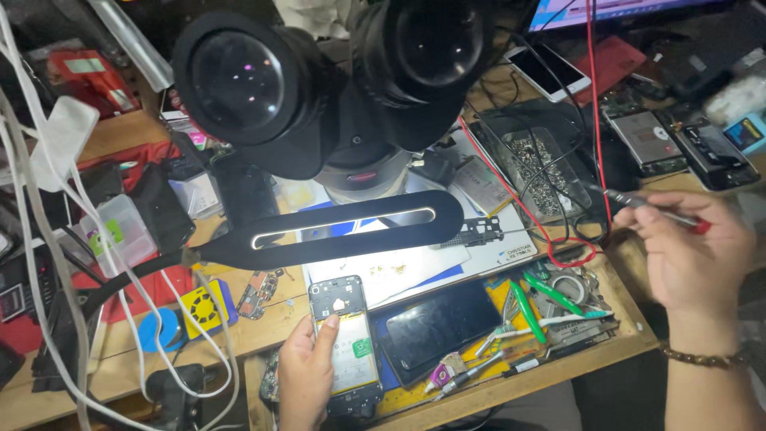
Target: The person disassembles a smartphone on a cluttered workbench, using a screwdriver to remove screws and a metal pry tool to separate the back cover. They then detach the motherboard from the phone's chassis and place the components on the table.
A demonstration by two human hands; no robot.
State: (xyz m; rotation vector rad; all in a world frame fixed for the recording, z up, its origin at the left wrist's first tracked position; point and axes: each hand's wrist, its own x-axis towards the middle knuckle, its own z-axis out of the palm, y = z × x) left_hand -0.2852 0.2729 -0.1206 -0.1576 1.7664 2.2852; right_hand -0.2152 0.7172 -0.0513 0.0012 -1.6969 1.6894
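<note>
Microscope fills the upper centre, eyepieces toward the camera, hiding the bench behind it. Below it a black oval lamp arm crosses the white work mat. Right hand, forearm cut off at the frame edge, fingers pinched shut on a thin probe; tip hard to make out among wires. Left hand clamps the opened phone at the bench's near edge, thumb across its side, lower end hidden. Black screen panel lies just beside.

The microscope is blocking the bench behind it; the monitor is running off the top edge; the screw tray contents are too small to tell.
</note>
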